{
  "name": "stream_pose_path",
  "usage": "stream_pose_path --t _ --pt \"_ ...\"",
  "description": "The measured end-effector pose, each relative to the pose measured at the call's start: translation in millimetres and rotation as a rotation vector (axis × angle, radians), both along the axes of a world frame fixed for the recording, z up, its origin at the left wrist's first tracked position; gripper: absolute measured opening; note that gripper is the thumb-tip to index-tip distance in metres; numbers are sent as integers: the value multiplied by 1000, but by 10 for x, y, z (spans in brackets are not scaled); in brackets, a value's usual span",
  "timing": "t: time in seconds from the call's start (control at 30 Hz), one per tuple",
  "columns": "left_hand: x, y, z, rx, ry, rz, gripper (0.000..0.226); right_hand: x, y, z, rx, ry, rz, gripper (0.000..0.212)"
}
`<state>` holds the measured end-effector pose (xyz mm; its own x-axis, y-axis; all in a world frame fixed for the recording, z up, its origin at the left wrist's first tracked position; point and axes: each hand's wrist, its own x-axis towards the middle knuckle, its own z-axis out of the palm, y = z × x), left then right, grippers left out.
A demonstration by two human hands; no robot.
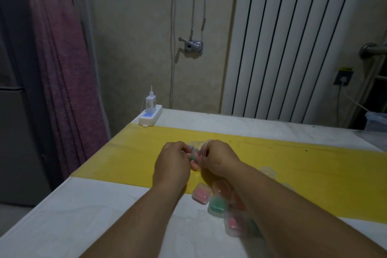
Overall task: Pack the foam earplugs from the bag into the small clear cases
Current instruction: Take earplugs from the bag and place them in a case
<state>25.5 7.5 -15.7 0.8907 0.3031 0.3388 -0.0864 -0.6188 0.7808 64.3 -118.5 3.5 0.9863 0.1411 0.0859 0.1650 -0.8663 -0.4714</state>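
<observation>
Dim room, yellow-striped table (314,165). Both hands, left hand (172,163) and right hand (219,158), pinch the clear bag (198,148) of earplugs between them. Filled cases (202,194) near. Step: fetching plugs; next needs an empty case (269,170).

Table (83,216) w/ yellow sheet (314,174); power strip (150,116); cases (217,205).

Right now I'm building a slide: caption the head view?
Left hand and right hand grip the bag over the table, filled cases nearby.
</observation>
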Motion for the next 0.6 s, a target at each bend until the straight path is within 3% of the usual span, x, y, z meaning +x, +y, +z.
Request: stream_pose_path --t 0.17,0.3,0.4,0.5,0.6 --pt "-3 11 -10 4 11 0 21 -28 -70 20 136 -53 11 22" --pt "24 10 -33 0 24 -17 17 -41 -113 32 130 -56 33 17" --pt "20 9 -36 23 31 -6 13 -76 -114 57 168 -28 129 20" --pt "23 12 -42 40 25 2 14 -114 -83 67 185 -1 223 7" --pt "30 10 -47 44 34 2 13 -87 -57 36 154 -11 228 20"
